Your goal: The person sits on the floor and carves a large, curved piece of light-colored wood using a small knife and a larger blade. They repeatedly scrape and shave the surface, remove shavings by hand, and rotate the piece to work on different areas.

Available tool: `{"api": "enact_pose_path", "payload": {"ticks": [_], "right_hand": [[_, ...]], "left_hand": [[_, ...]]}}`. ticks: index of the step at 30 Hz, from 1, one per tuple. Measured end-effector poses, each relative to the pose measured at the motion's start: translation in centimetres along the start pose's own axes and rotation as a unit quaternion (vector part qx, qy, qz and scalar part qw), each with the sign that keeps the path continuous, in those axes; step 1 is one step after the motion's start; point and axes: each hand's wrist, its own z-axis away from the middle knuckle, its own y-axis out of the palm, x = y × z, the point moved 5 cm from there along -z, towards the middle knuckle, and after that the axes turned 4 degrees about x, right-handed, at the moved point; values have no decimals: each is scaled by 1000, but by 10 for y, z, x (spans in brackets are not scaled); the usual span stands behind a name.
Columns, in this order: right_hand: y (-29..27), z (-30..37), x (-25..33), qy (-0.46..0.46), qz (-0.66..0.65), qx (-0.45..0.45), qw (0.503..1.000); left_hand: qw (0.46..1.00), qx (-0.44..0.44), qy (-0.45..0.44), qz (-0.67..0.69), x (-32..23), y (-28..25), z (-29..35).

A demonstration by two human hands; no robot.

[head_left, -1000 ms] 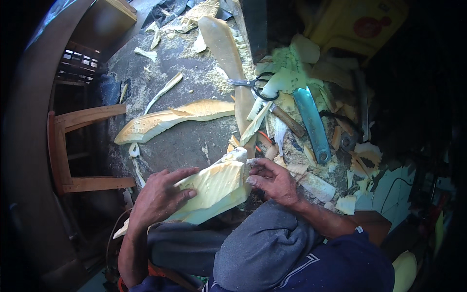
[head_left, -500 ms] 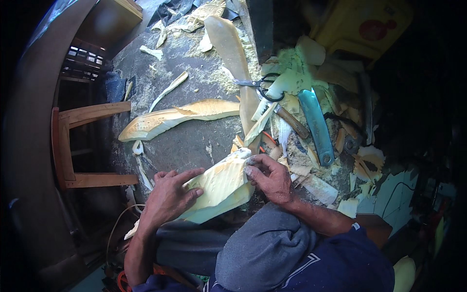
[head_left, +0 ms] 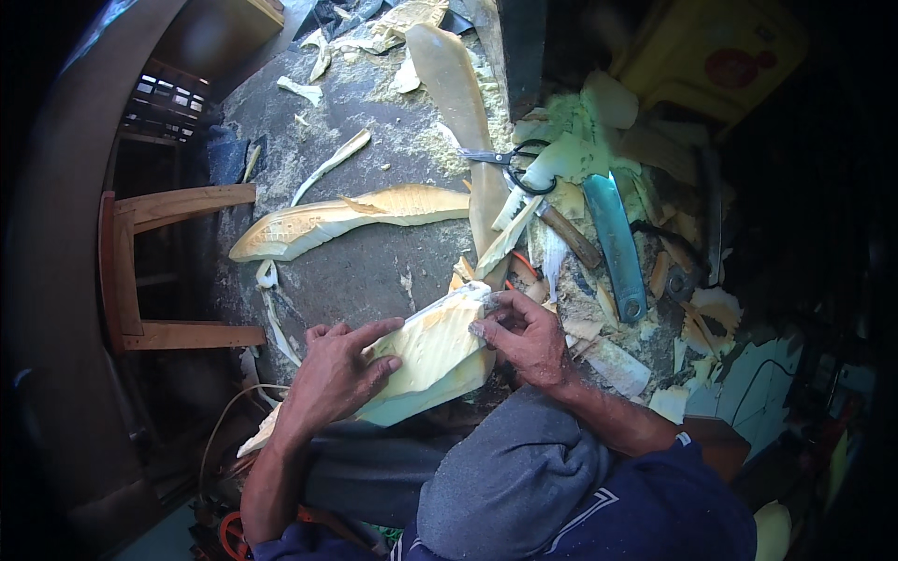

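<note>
A pale yellow, faceted foam block (head_left: 427, 348) is held at a slant just above my lap. My left hand (head_left: 339, 369) grips its left part, the thumb and forefinger lying along the upper face and the other fingers mostly hidden. At its right end, my right hand (head_left: 526, 338) pinches the edge between thumb and bent fingers; the fingertips partly hide the contact. Beyond the block lies a long, curved, carved foam piece (head_left: 351, 220). Its right end meets a brown, blade-shaped flat strip (head_left: 454, 89), and black-handled scissors (head_left: 510, 161) rest across that strip.
Right of the scissors are a wooden handle (head_left: 569, 234), a blue-green metal bar (head_left: 615, 248) and heaped foam scraps (head_left: 613, 363). A wooden frame (head_left: 126, 271) stands at the left, a yellow container (head_left: 720, 56) at the far right. Foam dust coats the dark work surface (head_left: 365, 290).
The view has shifted a little, so the things beyond the block appear slightly lower and to the right. Both hands keep their hold, and the block's right end looks slightly turned.
</note>
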Motion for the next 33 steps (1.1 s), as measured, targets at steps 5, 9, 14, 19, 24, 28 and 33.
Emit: {"api": "enact_pose_path", "payload": {"ticks": [5, 9, 14, 19, 24, 28, 33], "right_hand": [[0, -2, -2, 10, -8, -9, 1000], [1, -5, -5, 30, -13, -7, 999], [0, -7, -4, 8, 21, -11, 1000], [-4, -9, -2, -3, 65, -25, 998], [-4, -13, 4, 1, 50, -18, 999], [-4, -19, 33, -173, 165, -75, 968], [21, -33, 55, -324, 305, 15, 896]], "left_hand": [[1000, -3, 8, -7, 2, 2, -1], [1000, -5, 12, -11, 1, 3, 0], [999, -6, 0, -35, 1, 5, -1], [997, -45, 29, -52, -4, 7, -2], [997, -35, 15, -64, -1, 10, 1], [997, -39, 22, -57, -1, 10, 2], [997, -35, 25, -66, -2, 13, 2]]}}
